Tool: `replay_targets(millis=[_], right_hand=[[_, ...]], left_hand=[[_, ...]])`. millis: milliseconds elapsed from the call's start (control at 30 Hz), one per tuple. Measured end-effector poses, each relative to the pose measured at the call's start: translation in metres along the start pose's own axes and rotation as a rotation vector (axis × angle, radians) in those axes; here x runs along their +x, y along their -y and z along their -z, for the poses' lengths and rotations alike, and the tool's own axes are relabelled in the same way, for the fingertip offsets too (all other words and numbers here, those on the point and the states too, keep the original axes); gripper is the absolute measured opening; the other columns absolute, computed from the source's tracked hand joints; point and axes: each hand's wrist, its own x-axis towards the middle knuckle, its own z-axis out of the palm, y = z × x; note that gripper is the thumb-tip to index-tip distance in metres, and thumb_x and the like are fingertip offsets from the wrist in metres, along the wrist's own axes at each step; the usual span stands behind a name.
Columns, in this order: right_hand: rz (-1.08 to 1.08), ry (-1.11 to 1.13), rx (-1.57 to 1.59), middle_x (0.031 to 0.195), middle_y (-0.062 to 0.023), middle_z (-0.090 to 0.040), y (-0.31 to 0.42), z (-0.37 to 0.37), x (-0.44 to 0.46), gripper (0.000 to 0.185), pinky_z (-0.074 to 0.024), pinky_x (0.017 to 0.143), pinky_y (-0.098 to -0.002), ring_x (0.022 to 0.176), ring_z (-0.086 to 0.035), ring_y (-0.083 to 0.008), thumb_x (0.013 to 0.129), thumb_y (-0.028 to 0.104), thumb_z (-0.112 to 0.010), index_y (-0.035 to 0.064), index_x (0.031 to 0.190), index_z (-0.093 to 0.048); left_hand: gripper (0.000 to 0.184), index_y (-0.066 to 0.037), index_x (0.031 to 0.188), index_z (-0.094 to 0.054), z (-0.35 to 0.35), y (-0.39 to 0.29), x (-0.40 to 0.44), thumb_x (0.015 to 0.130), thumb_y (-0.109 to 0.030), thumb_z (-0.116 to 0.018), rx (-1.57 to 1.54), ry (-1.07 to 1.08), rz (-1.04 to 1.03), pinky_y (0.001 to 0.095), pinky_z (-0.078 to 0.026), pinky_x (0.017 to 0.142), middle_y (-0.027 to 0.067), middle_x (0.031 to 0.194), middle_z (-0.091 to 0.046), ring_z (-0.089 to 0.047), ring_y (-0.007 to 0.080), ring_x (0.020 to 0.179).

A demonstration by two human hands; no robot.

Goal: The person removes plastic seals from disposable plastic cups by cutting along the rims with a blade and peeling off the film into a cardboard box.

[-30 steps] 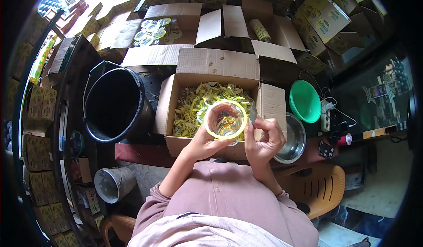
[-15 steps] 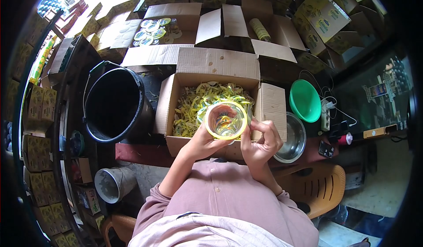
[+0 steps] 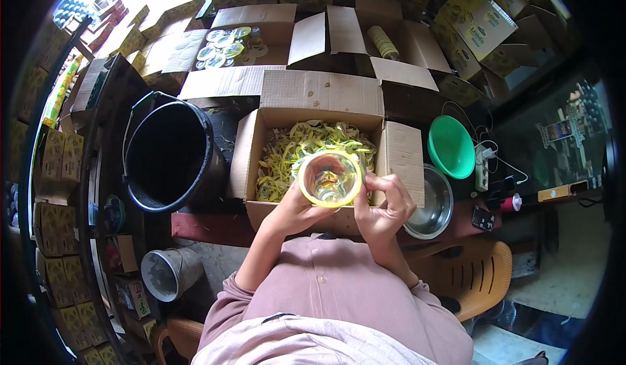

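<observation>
In front of my chest, my left hand [image 3: 297, 210] is wrapped round a clear plastic cup [image 3: 330, 178] with a yellow rim. The cup's mouth tilts up toward me, and its inside looks bare apart from reflections. My right hand [image 3: 383, 203] is closed in a pinch close to the cup's right side; what its fingertips hold, if anything, is too small to make out. Under both hands stands an open cardboard box [image 3: 323, 94], filled with thin yellow-green strips [image 3: 280, 160].
A black bucket [image 3: 135, 163] stands left of the box. On the right are a green bowl [image 3: 451, 147], a metal bowl [image 3: 438, 202] and a phone [image 3: 482, 219]. Behind, open cartons hold round lids [image 3: 222, 47] and a stack of cups [image 3: 383, 43]. A grey bucket [image 3: 171, 274] sits lower left.
The cup and both hands have shifted slightly to the left. My left hand keeps its hold on the cup, and my right fingers stay pinched beside it.
</observation>
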Motion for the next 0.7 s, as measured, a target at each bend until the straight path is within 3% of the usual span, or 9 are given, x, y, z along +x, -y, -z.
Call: replay_targets(millis=[267, 367, 467, 700], right_hand=[[-0.085, -0.04, 0.061, 0.065, -0.008, -0.06, -0.002, -0.001, 0.002, 0.011, -0.047, 0.053, -0.0255, 0.056, -0.06, -0.0165, 0.064, -0.004, -0.068, 0.0002, 0.071, -0.06], [-0.008, -0.048, 0.045, 0.064, -0.0059, -0.053, -0.007, -0.001, 0.0, 0.017, -0.0407, 0.05, -0.0209, 0.057, -0.054, -0.0111, 0.064, -0.008, -0.067, -0.0029, 0.076, -0.057], [-0.073, -0.057, 0.04, 0.065, -0.0088, -0.06, 0.002, 0.002, 0.001, 0.011, -0.0473, 0.053, -0.0254, 0.056, -0.06, -0.0159, 0.065, -0.005, -0.067, -0.0001, 0.071, -0.06], [-0.04, 0.014, 0.019, 0.065, -0.0089, -0.06, 0.009, 0.002, -0.001, 0.012, -0.0468, 0.05, -0.025, 0.055, -0.06, -0.0161, 0.065, -0.005, -0.067, -0.0003, 0.074, -0.061]], left_hand=[[0.07, 0.0, 0.123, -0.033, -0.01, -0.002, 0.002, 0.067, -0.009, -0.073, -0.263, -0.09, 0.062, 0.0315, -0.033, 0.096, 0.0105, 0.116, -0.043, -0.042, 0.0192, 0.11], [0.069, 0.0, 0.123, -0.033, -0.007, -0.002, 0.004, 0.068, -0.009, -0.072, -0.222, -0.076, 0.005, 0.031, -0.034, 0.095, 0.0097, 0.116, -0.043, -0.043, 0.0184, 0.11], [0.066, 0.0, 0.123, -0.033, -0.008, -0.002, 0.005, 0.07, -0.007, -0.071, -0.244, -0.087, 0.006, 0.0304, -0.036, 0.094, 0.0096, 0.115, -0.044, -0.043, 0.018, 0.109], [0.065, 0.001, 0.123, -0.033, -0.008, 0.0, 0.003, 0.07, -0.006, -0.071, -0.194, -0.086, 0.032, 0.0303, -0.036, 0.094, 0.0098, 0.115, -0.044, -0.043, 0.0181, 0.109]])
